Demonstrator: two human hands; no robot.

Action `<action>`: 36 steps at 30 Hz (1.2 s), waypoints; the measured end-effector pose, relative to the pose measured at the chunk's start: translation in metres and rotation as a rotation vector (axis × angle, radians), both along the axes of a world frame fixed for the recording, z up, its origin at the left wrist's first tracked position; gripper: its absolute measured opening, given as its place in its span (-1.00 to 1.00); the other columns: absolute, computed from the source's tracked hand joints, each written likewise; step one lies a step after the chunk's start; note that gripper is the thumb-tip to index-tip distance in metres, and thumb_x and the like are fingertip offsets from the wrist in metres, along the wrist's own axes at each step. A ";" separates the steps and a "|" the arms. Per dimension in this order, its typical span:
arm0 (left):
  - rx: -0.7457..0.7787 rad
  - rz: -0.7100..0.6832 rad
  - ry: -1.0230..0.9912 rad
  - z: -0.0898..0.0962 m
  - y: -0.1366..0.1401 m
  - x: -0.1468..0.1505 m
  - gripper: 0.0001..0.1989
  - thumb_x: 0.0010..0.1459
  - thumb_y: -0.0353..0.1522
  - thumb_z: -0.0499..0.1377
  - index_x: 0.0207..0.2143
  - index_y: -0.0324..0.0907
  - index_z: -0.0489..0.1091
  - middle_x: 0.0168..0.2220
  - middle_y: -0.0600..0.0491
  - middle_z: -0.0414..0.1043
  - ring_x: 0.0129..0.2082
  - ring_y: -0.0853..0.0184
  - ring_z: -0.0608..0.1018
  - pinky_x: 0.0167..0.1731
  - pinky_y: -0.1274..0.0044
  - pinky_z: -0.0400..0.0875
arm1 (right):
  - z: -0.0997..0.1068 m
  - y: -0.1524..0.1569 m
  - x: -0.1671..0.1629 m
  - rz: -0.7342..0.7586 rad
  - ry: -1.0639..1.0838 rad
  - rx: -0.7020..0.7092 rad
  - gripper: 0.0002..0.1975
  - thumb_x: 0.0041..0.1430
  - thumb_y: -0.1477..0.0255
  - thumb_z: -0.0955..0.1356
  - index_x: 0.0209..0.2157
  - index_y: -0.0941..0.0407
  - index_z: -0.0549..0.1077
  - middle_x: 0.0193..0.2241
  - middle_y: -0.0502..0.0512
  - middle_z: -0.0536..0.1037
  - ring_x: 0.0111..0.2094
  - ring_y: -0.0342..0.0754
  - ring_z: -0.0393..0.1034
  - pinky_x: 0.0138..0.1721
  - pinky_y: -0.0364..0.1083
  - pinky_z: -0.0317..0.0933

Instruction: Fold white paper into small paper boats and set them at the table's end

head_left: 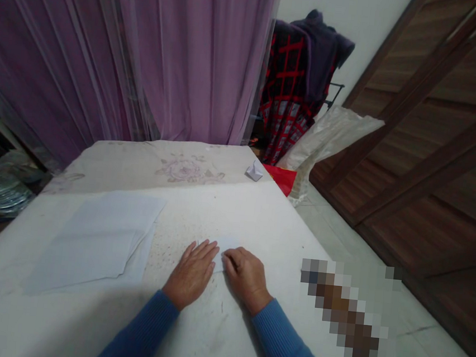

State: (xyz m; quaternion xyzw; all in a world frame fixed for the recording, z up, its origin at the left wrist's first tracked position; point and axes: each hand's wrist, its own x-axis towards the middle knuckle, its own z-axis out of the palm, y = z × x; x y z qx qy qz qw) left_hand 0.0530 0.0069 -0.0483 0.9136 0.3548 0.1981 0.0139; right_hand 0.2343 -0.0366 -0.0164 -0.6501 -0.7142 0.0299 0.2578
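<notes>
Nearer the right edge of the tabletop [267, 220] than the left, a paper [218, 262] is being touched by the flat left hand [194, 271] and curled right hand [247, 277]; whether it is being pinched cannot be told.

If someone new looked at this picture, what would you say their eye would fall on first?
Probably the purple curtain, filling the upper left behind the white table. Next might come the hands in blue sleeves at the table's near middle: left hand flat, right hand curled, a small white paper between them. Larger sheets lie to the left.
</notes>
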 end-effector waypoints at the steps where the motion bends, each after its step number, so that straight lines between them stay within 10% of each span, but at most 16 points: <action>1: 0.001 0.000 0.000 0.000 0.000 0.000 -0.58 0.37 -0.34 -0.11 0.22 -0.13 0.22 0.22 0.01 0.32 0.25 0.29 0.29 0.27 0.28 0.08 | 0.000 0.001 -0.005 -0.007 -0.015 -0.020 -0.86 0.22 0.50 0.32 -0.34 0.06 0.52 -0.41 0.02 0.56 -0.35 -0.10 0.42 -0.31 -0.14 0.18; 36: 0.018 0.012 0.016 0.001 -0.001 0.001 -0.59 0.34 -0.36 -0.07 0.20 -0.17 0.24 0.22 -0.02 0.31 0.26 0.26 0.29 0.27 0.25 0.09 | -0.014 -0.018 0.031 -0.285 0.007 0.020 -0.82 0.27 0.46 0.27 -0.40 0.10 0.46 -0.42 0.06 0.51 -0.34 -0.03 0.36 -0.30 -0.08 0.08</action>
